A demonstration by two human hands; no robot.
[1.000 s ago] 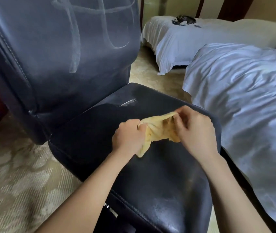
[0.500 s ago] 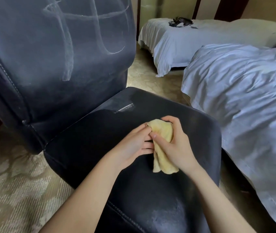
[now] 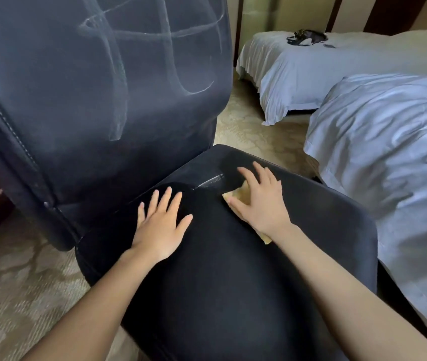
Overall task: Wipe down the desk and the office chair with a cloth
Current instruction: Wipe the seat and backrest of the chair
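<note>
Streaks are seen on the backrest point(image 3: 77, 87), and the wipe of the seat point(image 3: 233, 295) is judged barely begun; no desk is seen. The cloth point(image 3: 241, 195) is pressed to the seat under the right hand point(image 3: 262, 204), fingers spread and straight, while the left hand point(image 3: 159, 225) is laid flat and empty just beside it. The cloth's long axis is judged to run from under the fingers back past the wrist.

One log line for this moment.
phase: wiping | right hand: pressing cloth on chair seat | left hand: flat on chair seat | backrest: streaked
</note>
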